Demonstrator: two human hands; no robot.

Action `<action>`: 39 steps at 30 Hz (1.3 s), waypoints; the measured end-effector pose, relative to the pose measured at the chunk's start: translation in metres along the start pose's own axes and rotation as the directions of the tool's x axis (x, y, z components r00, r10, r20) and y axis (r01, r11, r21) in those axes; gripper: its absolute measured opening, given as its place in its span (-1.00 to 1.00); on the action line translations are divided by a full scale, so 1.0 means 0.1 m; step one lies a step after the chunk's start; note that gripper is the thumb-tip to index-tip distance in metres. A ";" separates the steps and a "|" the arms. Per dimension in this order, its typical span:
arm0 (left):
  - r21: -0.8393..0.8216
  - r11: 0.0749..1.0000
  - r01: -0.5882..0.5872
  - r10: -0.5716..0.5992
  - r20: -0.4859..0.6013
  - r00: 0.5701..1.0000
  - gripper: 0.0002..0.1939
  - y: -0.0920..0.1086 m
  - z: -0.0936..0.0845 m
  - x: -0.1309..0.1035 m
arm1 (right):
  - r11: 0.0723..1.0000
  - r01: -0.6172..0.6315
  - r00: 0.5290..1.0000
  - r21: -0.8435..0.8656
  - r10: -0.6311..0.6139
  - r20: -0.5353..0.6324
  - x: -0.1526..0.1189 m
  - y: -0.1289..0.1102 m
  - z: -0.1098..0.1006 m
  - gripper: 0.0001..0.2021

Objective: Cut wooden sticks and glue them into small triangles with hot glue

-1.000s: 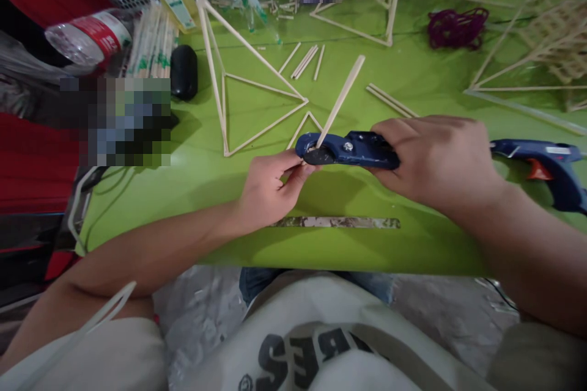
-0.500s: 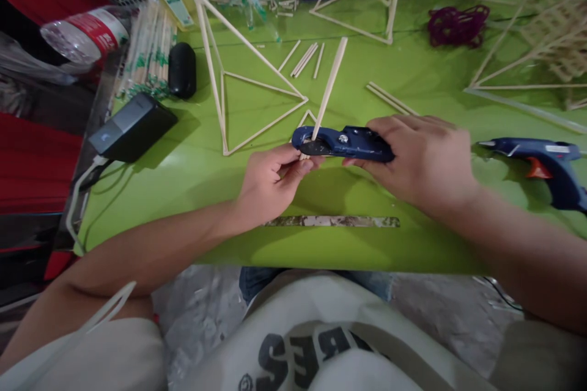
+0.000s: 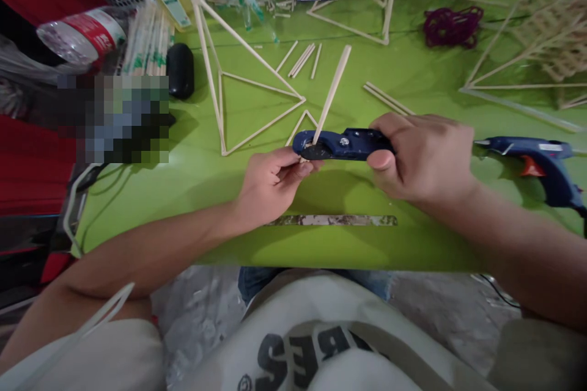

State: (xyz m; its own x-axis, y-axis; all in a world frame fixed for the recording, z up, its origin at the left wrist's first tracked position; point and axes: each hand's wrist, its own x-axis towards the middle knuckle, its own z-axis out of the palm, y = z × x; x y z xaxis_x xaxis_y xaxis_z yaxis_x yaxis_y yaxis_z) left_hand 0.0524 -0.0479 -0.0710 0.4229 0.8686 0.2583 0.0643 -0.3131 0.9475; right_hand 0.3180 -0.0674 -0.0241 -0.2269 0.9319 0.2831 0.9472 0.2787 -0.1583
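My left hand (image 3: 275, 180) pinches the lower end of a few thin wooden sticks (image 3: 334, 91), which slant up and away from me. Around the sticks, just above my left fingertips, sit the jaws of blue hand cutters (image 3: 343, 143) with a dark blade. My right hand (image 3: 424, 156) is wrapped round the cutters' handles, its thumb along the near side. Whether the blade has gone through the sticks I cannot tell. Just beyond the jaws lies a small stick angle (image 3: 306, 116).
A flat speckled strip (image 3: 339, 220) lies near the table's front edge. Glue gun (image 3: 536, 159) at right, stick pyramid frame (image 3: 261, 82) at left, short cut sticks (image 3: 301, 61) and loose sticks (image 3: 387, 98) beyond my hands. Purple cord (image 3: 452, 26) lies farther back.
My right thumb has moved along the cutters' handle and now shows fully on the near side. The cutters and sticks have tilted slightly. My left hand keeps its pinch.
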 end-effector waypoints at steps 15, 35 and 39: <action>-0.066 0.997 0.048 -0.047 0.010 0.999 -0.84 0.01 0.00 0.00 | 0.999 -0.030 0.991 -0.031 0.025 -0.130 0.10 0.08 0.07 0.04; 0.175 0.960 -0.216 0.264 -0.330 0.906 -0.55 0.18 0.21 0.23 | 1.000 0.000 1.000 -0.026 -0.001 -0.022 0.06 -0.27 0.12 -0.01; 0.091 0.964 -0.249 0.265 -0.365 0.893 -0.53 0.12 0.23 0.27 | 0.999 -0.015 1.000 -0.030 0.015 -0.026 0.08 -0.29 0.14 0.01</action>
State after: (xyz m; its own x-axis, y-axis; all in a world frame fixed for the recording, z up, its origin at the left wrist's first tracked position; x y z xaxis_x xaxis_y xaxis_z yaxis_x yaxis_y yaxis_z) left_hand 0.0858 -0.0369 -0.0570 0.0644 0.8325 0.5502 0.0394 -0.5531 0.8322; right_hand 0.2855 -0.0653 -0.0304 -0.2072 0.9295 0.3050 0.9569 0.2574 -0.1343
